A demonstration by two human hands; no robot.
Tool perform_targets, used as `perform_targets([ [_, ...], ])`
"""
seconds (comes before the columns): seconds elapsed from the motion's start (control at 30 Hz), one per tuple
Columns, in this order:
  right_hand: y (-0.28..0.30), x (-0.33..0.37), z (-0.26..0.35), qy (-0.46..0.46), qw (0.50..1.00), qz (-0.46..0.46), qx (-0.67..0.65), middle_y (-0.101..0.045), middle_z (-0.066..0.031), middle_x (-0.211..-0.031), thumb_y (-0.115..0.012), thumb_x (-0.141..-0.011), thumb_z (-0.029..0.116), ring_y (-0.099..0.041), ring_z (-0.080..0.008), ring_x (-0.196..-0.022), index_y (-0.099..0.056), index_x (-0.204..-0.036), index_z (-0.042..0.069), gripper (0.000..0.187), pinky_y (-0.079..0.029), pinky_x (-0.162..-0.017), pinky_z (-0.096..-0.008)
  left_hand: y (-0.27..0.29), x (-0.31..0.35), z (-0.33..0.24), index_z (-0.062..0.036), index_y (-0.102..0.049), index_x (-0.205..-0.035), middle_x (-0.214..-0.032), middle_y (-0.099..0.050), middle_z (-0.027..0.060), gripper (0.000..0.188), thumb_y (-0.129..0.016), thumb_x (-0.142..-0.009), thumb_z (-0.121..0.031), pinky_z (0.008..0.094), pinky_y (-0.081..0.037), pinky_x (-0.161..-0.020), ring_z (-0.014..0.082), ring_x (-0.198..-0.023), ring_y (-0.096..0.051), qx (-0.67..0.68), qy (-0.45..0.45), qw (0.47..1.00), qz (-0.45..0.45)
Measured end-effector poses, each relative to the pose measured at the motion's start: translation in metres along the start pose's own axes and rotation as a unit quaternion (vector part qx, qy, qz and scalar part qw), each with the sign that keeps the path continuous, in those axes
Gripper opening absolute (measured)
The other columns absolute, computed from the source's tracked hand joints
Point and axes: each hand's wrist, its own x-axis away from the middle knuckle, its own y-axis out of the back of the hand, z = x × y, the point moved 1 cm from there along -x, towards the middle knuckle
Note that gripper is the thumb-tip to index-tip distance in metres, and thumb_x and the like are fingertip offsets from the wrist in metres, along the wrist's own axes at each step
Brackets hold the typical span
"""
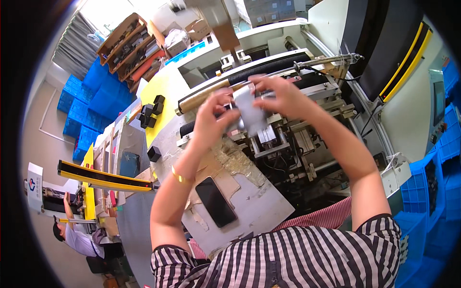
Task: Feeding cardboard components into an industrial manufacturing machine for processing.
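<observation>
Over the machine, a pale grey block-like piece [250, 109] is between my hands, smeared by motion, so its exact kind cannot be told. My right hand [282, 97] grips its right side, fingers bent over the upper end and thumb lower down. On the other side, my left hand [211, 120] has its fingers curled and its fingertips against the piece's left edge. Just below it is a small metal fixture [267, 136] on the machine. Behind the hands runs a black roller [259, 70].
A phone [216, 201] lies on the worn grey work board [269, 206] before me. Several small black boxes [149, 114] stand on a yellow surface, another black box [153, 153] nearer. A yellow-black bar [105, 177] juts in from the left. Far left, another person [81, 240] works.
</observation>
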Motion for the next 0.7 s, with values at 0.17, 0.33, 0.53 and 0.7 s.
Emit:
perform_targets([
  [0.17,0.031,-0.097,-0.091,-0.049,0.98,-0.015,-0.193,-0.07,-0.0152,-0.096,-0.079,-0.08,0.03,-0.066,-0.0164,-0.087,-0.047,-0.132,-0.003,0.069,-0.052,-0.081,-0.0287,0.018,-0.121,0.021,-0.0062,-0.048,-0.132,-0.099,-0.069,0.0059,0.065,-0.08,-0.076,-0.012,0.0278,-0.051,-0.077,0.0124,-0.084,-0.062,0.046,0.04,0.998,-0.013],
  [0.33,0.043,-0.126,-0.051,0.04,0.98,-0.006,0.193,-0.067,-0.0094,-0.115,-0.068,-0.088,0.033,-0.063,-0.0195,-0.104,-0.048,-0.136,0.005,0.059,-0.044,-0.096,-0.0334,0.037,-0.147,0.017,-0.0082,-0.044,-0.137,-0.098,-0.07,0.0056,0.074,-0.082,-0.075,-0.022,0.0322,-0.047,-0.09,0.0159,-0.092,-0.061,-0.143,-0.112,0.983,-0.032],
  [0.53,-0.018,-0.023,0.029,-0.141,0.935,-0.246,-0.211,-0.069,-0.0097,-0.097,-0.056,-0.097,0.027,-0.063,-0.0197,-0.092,-0.065,-0.103,0.003,0.026,-0.048,-0.084,-0.0335,0.026,-0.041,0.009,-0.0115,-0.047,-0.136,-0.127,-0.059,0.0116,0.074,-0.082,-0.074,-0.026,0.0352,-0.047,-0.09,0.0239,-0.108,-0.059,-0.189,-0.061,0.978,-0.062],
  [0.7,-0.153,0.127,0.123,-0.025,0.954,0.193,-0.229,-0.071,-0.0106,-0.089,-0.066,-0.089,0.015,-0.068,-0.0235,-0.085,-0.068,-0.104,0.004,0.019,-0.052,-0.077,-0.0324,0.066,0.143,0.003,-0.0092,-0.06,-0.123,-0.118,-0.065,0.0088,0.043,-0.073,-0.082,-0.009,0.0318,-0.05,-0.084,0.0185,-0.104,-0.063,-0.101,-0.021,0.994,0.042],
])
